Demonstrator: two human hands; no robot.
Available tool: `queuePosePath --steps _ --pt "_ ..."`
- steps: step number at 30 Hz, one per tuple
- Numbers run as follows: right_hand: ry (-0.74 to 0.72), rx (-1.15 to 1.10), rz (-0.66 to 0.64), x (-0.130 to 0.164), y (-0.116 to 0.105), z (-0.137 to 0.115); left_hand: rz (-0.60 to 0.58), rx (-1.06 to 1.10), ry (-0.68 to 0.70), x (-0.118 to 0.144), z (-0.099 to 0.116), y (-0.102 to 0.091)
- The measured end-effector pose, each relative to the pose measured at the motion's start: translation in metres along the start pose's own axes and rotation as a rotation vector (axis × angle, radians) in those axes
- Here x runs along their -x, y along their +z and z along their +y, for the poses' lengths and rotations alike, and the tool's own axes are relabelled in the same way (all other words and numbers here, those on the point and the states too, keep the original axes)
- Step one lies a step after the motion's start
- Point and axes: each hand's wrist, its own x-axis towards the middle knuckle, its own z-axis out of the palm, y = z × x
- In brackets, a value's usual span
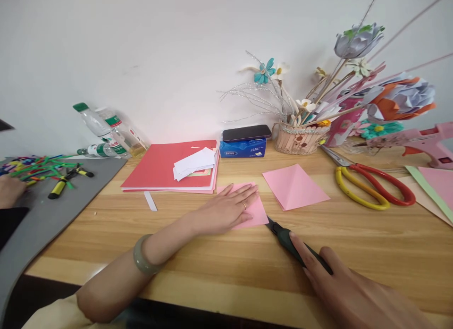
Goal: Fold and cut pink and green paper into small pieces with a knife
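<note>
Flanking the hands, left (226, 207) flat on pink paper (256, 212), right (339, 282) gripping a knife (283, 237): scissors (371, 187), red folder (163, 168).

Pink folded paper (256, 211) flat on wooden desk, partly covered; dark green utility knife (288, 241) lies angled, tip at paper's lower right corner.

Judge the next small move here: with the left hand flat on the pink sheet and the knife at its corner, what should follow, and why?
Probably draw the utility knife along the edge of the pink paper. The left hand already presses the sheet flat on the table, and the right hand holds the knife with its tip at the sheet's lower right corner.
</note>
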Motion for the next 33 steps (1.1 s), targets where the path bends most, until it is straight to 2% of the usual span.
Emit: queuePosePath --steps 3,10,23,28,33 --pt "-0.139 0.023 0.056 -0.011 -0.009 0.0 0.006 0.003 0.0 -0.001 0.0 0.0" --pt "-0.136 0.06 0.008 -0.013 -0.007 0.003 0.035 0.01 0.016 0.0 -0.002 0.003" --pt "-0.198 0.125 0.05 -0.033 -0.008 0.006 0.033 0.0 0.012 -0.001 -0.002 0.003" --pt "-0.189 0.182 0.026 -0.033 -0.006 0.006 0.056 -0.03 -0.047 -0.002 -0.001 0.005" --pt "-0.183 0.16 0.0 -0.036 -0.004 0.006 0.022 -0.062 -0.085 -0.004 0.0 0.005"
